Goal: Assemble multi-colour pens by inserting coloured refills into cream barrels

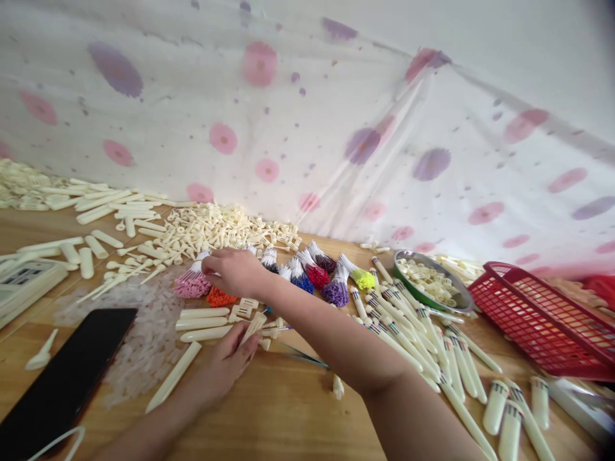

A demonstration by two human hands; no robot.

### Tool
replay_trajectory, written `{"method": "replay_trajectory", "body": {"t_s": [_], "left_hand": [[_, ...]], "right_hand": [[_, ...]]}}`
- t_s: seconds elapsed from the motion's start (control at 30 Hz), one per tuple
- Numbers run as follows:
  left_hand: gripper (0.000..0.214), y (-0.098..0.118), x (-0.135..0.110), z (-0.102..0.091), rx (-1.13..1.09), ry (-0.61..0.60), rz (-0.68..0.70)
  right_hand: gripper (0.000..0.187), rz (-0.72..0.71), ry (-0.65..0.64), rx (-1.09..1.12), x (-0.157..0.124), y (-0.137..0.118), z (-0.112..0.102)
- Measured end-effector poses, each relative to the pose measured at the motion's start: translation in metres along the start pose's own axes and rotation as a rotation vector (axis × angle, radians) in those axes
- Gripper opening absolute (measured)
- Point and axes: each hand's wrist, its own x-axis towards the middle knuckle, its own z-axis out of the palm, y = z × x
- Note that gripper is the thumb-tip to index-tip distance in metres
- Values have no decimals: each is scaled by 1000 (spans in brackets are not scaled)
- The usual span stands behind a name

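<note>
My left hand (pixel 233 355), low in the middle, has its fingers closed around a cream slotted pen part (pixel 254 325). Thin pieces stick out to the right of it, too small to make out. My right hand (pixel 235 272) reaches across above it with curled fingers at the white ends of the pink-tipped pen refills (pixel 192 286); what lies between its fingertips is hidden. Under that hand are orange-tipped refills (pixel 221 296). Beside it stand bundles with red (pixel 317 274), blue (pixel 302 282), purple (pixel 337 291) and yellow tips (pixel 362 276). Cream pen barrels (pixel 204 323) lie by my left hand.
Multi-colour pens (pixel 408 320) spread on the right, near a green-sided bowl (pixel 427 285) of cream parts and a red basket (pixel 542 326). Small cream parts (pixel 216 230) are heaped behind. On the left lie a black phone (pixel 67 378) and clear plastic bits (pixel 148 346); tweezers (pixel 305 355) rest centrally.
</note>
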Motion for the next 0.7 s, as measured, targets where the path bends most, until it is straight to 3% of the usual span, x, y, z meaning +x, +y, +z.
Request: {"method": "replay_trajectory", "body": {"t_s": [0.1, 0.23, 0.57, 0.7], "left_hand": [[45, -9, 6, 1, -19, -28, 4], [48, -13, 9, -1, -15, -27, 28], [47, -16, 12, -3, 24, -6, 32], [42, -1, 11, -30, 68, -12, -5]], "right_hand": [[19, -53, -108, -72, 20, -2, 11], [24, 6, -164, -89, 31, -6, 28], [17, -49, -102, -121, 22, -1, 37], [15, -134, -70, -131, 18, 8, 40]]}}
